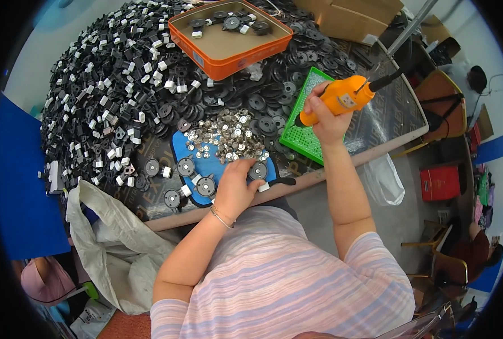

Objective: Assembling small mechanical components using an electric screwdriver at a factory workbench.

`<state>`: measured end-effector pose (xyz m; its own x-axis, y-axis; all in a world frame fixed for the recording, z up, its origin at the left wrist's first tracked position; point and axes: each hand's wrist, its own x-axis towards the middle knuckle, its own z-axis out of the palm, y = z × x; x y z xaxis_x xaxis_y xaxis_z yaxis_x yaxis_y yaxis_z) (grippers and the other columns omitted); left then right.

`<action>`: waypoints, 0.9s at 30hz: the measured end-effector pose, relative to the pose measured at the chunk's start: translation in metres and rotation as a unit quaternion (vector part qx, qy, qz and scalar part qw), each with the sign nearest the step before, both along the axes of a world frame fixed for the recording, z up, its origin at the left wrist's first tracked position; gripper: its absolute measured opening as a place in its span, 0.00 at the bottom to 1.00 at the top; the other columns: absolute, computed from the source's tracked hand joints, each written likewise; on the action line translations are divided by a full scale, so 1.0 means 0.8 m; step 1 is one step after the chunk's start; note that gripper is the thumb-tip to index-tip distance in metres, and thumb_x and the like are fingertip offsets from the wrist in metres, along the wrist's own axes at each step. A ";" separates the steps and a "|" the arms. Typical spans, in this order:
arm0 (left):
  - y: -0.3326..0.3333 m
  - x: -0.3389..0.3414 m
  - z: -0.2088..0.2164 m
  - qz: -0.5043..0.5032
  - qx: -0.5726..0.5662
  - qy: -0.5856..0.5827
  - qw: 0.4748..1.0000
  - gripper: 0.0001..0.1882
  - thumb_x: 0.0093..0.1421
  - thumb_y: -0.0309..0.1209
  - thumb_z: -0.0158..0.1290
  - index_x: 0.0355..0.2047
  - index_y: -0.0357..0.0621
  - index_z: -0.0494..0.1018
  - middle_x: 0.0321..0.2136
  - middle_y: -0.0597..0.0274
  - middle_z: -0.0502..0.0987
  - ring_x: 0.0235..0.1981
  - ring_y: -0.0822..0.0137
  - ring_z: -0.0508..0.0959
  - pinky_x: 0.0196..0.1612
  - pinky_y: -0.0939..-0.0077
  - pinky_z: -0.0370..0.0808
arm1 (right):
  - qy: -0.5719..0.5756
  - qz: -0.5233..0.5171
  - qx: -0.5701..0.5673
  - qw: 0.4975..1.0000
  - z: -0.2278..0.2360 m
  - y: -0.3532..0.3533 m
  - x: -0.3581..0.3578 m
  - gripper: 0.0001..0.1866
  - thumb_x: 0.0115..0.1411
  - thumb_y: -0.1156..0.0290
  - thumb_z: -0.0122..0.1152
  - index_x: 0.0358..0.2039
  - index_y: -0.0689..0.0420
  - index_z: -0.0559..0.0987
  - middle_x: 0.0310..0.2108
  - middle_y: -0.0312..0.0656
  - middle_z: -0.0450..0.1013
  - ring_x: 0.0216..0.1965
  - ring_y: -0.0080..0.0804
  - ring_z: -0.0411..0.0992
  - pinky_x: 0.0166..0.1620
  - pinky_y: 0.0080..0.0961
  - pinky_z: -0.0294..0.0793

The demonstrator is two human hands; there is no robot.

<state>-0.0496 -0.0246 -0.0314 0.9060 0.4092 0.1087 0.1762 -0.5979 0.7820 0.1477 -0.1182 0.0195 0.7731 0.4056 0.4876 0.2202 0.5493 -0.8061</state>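
My right hand (326,116) grips an orange electric screwdriver (342,99), held tilted above a green perforated tray (303,133). My left hand (237,183) rests palm down on a blue mat (209,164) near the table's front edge, fingers on a black round disc part (257,170). A heap of small silver metal pieces (229,135) lies on the mat just beyond that hand. More black discs (186,167) sit on the mat to the left.
A big pile of black and white plastic parts (116,90) covers the table's left and back. An orange tin (229,39) with a few discs stands behind. A white sack (116,243) hangs at the left edge, a clear bag (384,181) at the right.
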 end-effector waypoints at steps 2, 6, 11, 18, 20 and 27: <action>0.000 -0.001 -0.001 0.000 0.004 -0.003 1.000 0.24 0.41 0.27 0.61 0.40 0.35 0.70 0.36 0.49 0.73 0.40 0.50 0.71 0.44 0.65 0.68 | -0.023 0.006 0.016 1.000 0.005 0.002 0.002 0.12 0.48 0.82 0.56 0.34 0.61 0.68 0.25 0.41 0.68 0.21 0.27 0.67 0.26 0.20 0.67; 0.002 0.000 -0.003 0.002 -0.002 0.003 1.000 0.24 0.41 0.27 0.61 0.41 0.35 0.70 0.36 0.50 0.73 0.40 0.50 0.71 0.44 0.65 0.68 | -0.044 -0.002 0.057 0.997 0.023 -0.013 -0.009 0.12 0.49 0.81 0.53 0.36 0.61 0.67 0.30 0.45 0.66 0.23 0.29 0.66 0.28 0.23 0.67; 0.001 0.000 -0.008 0.008 0.017 -0.030 0.999 0.23 0.40 0.26 0.62 0.39 0.36 0.71 0.33 0.50 0.73 0.37 0.51 0.72 0.41 0.66 0.70 | -0.075 0.155 0.074 0.982 0.037 -0.017 -0.055 0.14 0.50 0.74 0.57 0.36 0.60 0.66 0.31 0.45 0.64 0.22 0.29 0.66 0.26 0.22 0.68; 0.003 0.001 -0.001 -0.006 -0.009 0.020 1.000 0.23 0.41 0.28 0.62 0.40 0.35 0.71 0.36 0.49 0.73 0.40 0.51 0.71 0.44 0.65 0.68 | -0.082 0.172 0.015 0.982 0.016 0.015 -0.097 0.14 0.43 0.80 0.60 0.33 0.61 0.72 0.28 0.41 0.69 0.30 0.27 0.67 0.31 0.20 0.68; 0.003 0.000 0.000 -0.003 -0.008 0.018 1.000 0.23 0.41 0.28 0.62 0.40 0.35 0.71 0.36 0.49 0.73 0.40 0.51 0.71 0.44 0.65 0.68 | -0.067 0.180 0.009 0.981 0.016 0.018 -0.100 0.13 0.43 0.80 0.61 0.32 0.61 0.72 0.28 0.41 0.69 0.30 0.27 0.67 0.31 0.21 0.68; 0.002 0.000 -0.002 -0.003 -0.008 0.009 1.000 0.23 0.41 0.27 0.61 0.40 0.35 0.70 0.37 0.49 0.73 0.40 0.50 0.71 0.44 0.65 0.68 | -0.099 0.180 0.001 0.979 0.010 0.019 -0.096 0.13 0.45 0.81 0.59 0.33 0.61 0.70 0.28 0.43 0.67 0.25 0.26 0.67 0.28 0.19 0.68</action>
